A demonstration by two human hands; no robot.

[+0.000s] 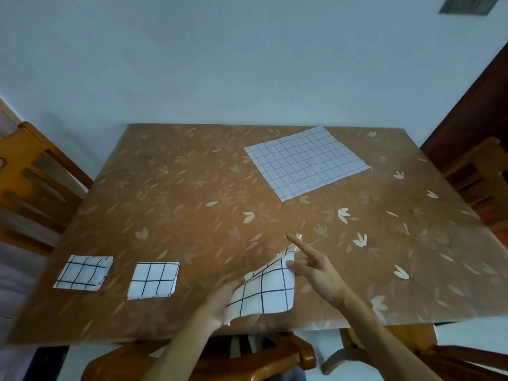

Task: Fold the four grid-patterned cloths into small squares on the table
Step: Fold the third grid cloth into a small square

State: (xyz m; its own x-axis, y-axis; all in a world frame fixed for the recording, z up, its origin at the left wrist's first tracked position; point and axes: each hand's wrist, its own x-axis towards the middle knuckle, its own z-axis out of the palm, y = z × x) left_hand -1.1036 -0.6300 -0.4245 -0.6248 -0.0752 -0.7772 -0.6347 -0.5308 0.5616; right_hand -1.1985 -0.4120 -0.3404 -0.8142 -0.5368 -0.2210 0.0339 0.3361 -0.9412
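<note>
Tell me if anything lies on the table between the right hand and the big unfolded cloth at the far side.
Nothing visible does. Only bare table lies between the right hand and the unfolded cloth. The folded squares sit far to the left. The left hand holds the half-folded cloth.

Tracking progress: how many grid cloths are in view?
4: leftmost folded square, second folded square beside it, half-folded cloth in left hand, flat cloth far right. None seems hidden.

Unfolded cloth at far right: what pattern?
The unfolded cloth is white with a fine, thin dark grid; the head view shows it.
</note>
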